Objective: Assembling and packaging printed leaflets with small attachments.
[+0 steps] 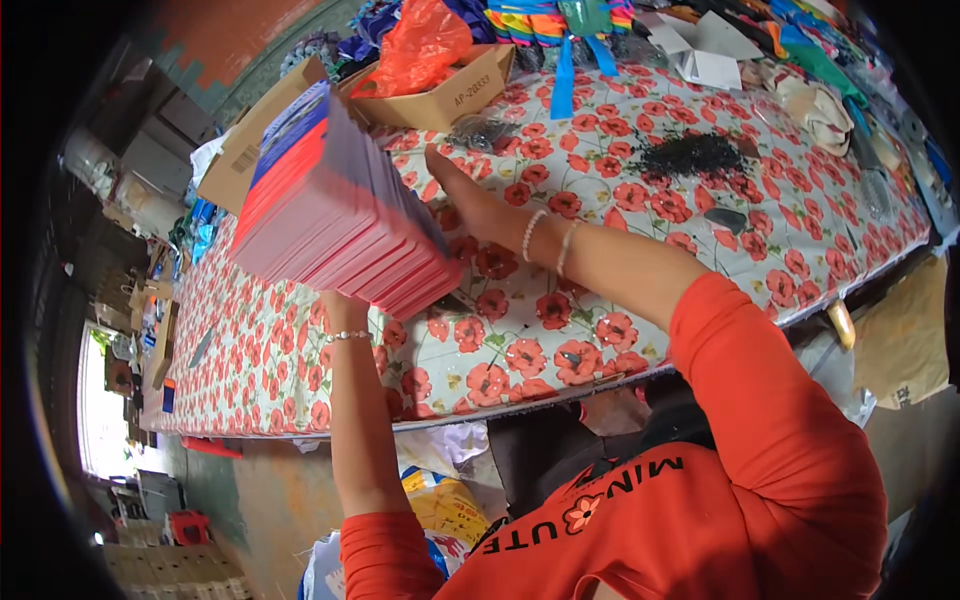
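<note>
Blurred stack (345, 215), apparently smooth paper, matt cardboard box (462, 95), glossy crinkled plastic bag (425, 45), matt cloth sleeve (770, 410), smooth tablecloth (640, 265)

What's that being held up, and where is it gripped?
A thick stack of thin, pink-edged pieces. The left hand supports it from underneath, fingers hidden; whether the right hand touches its side cannot be told.

Card stack (345, 225) over the table (250, 375), left of the right hand (470, 195); behind it, a carton (470, 92) containing a bag (422, 50); farther right, a heap (692, 155) on the table.
</note>
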Demonstrator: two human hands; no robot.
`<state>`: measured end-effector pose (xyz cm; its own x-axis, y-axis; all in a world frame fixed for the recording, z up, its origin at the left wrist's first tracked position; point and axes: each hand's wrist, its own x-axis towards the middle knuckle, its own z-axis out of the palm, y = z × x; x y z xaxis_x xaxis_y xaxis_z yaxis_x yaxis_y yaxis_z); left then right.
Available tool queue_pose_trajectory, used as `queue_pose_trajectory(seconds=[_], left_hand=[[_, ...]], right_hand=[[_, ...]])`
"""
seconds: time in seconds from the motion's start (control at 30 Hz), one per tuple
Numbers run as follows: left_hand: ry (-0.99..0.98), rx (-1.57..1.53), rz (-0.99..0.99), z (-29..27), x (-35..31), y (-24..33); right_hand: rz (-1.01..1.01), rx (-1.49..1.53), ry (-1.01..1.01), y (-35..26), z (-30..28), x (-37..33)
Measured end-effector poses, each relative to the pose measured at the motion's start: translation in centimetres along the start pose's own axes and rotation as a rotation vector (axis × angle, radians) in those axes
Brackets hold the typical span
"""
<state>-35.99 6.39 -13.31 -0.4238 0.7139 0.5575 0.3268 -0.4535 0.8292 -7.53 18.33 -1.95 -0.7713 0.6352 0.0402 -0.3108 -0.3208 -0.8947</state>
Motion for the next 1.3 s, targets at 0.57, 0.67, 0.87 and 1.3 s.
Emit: queue_pose_trajectory(seconds=[0.57, 0.67, 0.87, 1.3], left_hand=[[0.007, 0.677, 0.159, -3.7, 0.2, -2.0], [-0.241, -0.551, -0.05, -3.3, 2.9, 0.3], [-0.211, -0.575, -0.108, 0.2, 1.8, 2.1], [0.003, 0.019, -0.214, 6.4, -0.4, 4.8]], right_hand=[[-0.182, 0.046, -0.272, 1.7, -0.3, 3.8], [-0.312, 0.08, -0.3, -0.1, 1.3, 4.1], [-0.571, -0.118, 0.009, 2.4, 2.8, 6.8], [-0.329, 0.097, -0.038, 4.6, -1.2, 3.5]])
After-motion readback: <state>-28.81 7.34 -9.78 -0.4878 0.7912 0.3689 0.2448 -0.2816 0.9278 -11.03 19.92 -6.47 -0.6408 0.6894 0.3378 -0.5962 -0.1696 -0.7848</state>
